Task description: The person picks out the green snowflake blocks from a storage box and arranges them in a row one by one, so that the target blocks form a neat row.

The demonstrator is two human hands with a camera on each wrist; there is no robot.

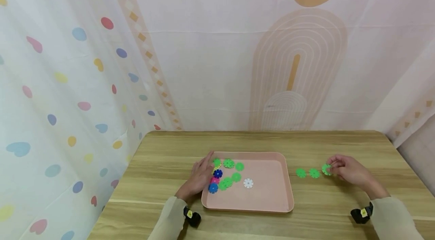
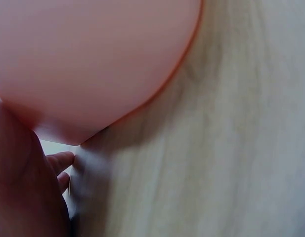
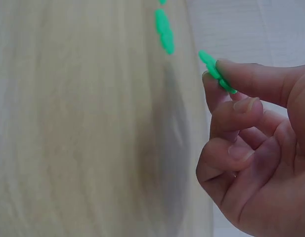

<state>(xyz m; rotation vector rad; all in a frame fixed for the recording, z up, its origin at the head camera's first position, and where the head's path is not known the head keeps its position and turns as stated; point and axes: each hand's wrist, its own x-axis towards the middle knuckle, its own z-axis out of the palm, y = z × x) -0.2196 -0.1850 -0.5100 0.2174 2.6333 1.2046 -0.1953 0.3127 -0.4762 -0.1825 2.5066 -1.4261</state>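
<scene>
A pale pink tray (image 1: pixel 268 198) stands on the table. My left hand (image 1: pixel 200 176) rests at its left rim, the index finger extended along the edge. In the left wrist view the tray's outer wall (image 2: pixel 103 59) fills the upper left, partly hiding the fingers (image 2: pixel 61 162). My right hand (image 1: pixel 350 170) is off to the tray's right, pinching a green notched disc (image 3: pixel 215 71) between thumb and index finger, above the tabletop. Left of it two more green notched discs, one near (image 1: pixel 314 173) and one farther (image 1: pixel 301 173), lie in a row on the wood.
Inside the tray, several green discs (image 1: pixel 236 177) lie toward the left, with a dark blue disc (image 1: pixel 218 173), a lighter blue disc (image 1: pixel 213 188) and a pink disc (image 1: pixel 215 180). A white disc (image 1: pixel 248 183) sits apart, near the middle. Patterned curtains (image 1: pixel 210 62) hang behind the wooden table (image 1: pixel 163 179).
</scene>
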